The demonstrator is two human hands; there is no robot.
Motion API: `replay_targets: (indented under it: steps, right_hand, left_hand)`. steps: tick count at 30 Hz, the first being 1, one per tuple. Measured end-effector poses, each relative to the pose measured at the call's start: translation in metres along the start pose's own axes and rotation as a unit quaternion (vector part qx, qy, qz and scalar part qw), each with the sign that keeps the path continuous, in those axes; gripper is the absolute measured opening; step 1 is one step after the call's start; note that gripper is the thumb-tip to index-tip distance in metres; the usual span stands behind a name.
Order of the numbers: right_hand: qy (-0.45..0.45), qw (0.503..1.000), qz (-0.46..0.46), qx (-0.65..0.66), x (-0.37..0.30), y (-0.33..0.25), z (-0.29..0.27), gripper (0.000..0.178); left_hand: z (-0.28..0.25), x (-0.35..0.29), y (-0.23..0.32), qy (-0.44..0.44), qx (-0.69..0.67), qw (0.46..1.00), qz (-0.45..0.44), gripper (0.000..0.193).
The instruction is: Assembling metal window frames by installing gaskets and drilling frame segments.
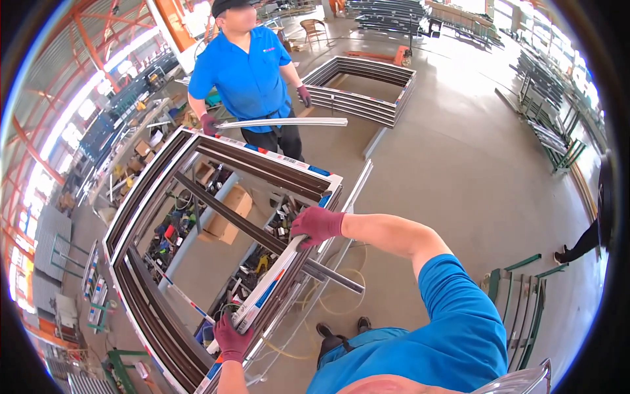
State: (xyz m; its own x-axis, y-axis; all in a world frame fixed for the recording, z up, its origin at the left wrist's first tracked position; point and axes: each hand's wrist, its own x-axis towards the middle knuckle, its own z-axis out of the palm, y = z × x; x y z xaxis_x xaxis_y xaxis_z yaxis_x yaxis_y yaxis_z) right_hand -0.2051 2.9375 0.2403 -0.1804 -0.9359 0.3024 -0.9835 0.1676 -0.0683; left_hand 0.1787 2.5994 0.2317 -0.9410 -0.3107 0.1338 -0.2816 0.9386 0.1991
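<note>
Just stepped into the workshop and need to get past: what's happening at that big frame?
The person grips a white profile strip with both gloved hands, left hand low, right hand high, against the near side of a large dark window frame. Across it, a co-worker in blue holds another long strip.

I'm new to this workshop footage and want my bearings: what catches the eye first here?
A big dark window frame fills the centre-left. The left hand and right hand, both in maroon gloves, grip a white strip along its near edge. Beyond it, a co-worker in blue holds another long strip.
</note>
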Motion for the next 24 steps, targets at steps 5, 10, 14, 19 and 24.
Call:
replay_targets:
  steps: [5, 10, 14, 19, 24]
  right_hand:
    - [-0.008, 1.000, 0.005, 0.000, 0.017, 0.007, 0.013, 0.061]
    - [-0.102, 0.992, 0.071, 0.023, 0.020, 0.019, 0.058, 0.071]
    - [-0.178, 0.981, 0.073, 0.018, 0.055, -0.033, 0.074, 0.082]
    - [-0.156, 0.986, 0.037, 0.043, 0.090, -0.104, 0.073, 0.080]
    - [-0.137, 0.988, 0.052, 0.045, 0.082, -0.095, 0.077, 0.077]
  left_hand:
    - [0.040, -0.018, -0.036, 0.027, -0.008, 0.999, 0.033, 0.085]
    - [0.124, 0.087, 0.026, -0.015, -0.031, 0.976, 0.216, 0.091]
    - [0.148, 0.121, 0.068, -0.047, -0.068, 0.951, 0.299, 0.090]
    - [0.157, 0.135, 0.065, -0.061, -0.090, 0.943, 0.313, 0.089]
    - [0.168, 0.139, 0.073, -0.077, -0.122, 0.936, 0.322, 0.087]
